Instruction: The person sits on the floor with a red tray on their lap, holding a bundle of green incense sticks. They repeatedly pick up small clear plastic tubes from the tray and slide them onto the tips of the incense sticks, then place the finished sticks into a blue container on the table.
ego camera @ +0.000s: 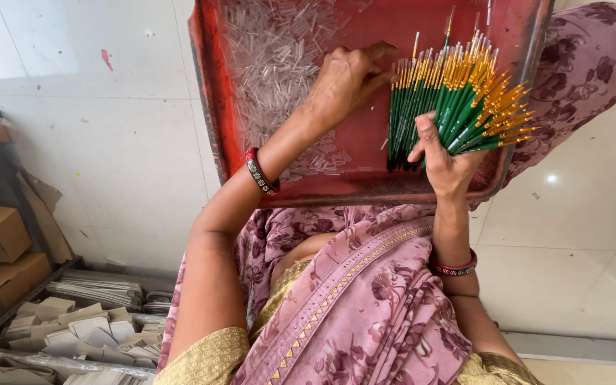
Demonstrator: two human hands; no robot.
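Green paintbrushes [458, 100] bundled in clenched right hand [443, 160], left hand [344, 78] fingers loosely curled, touching them, over red tray [365, 189]

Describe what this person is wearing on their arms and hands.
Both forearms are bare. The left hand has a red bangle with a dark patterned band at the wrist; the right hand has a thinner red bangle. Short golden textured sleeves cover the upper arms, with a mauve floral drape over them. No rings are visible.
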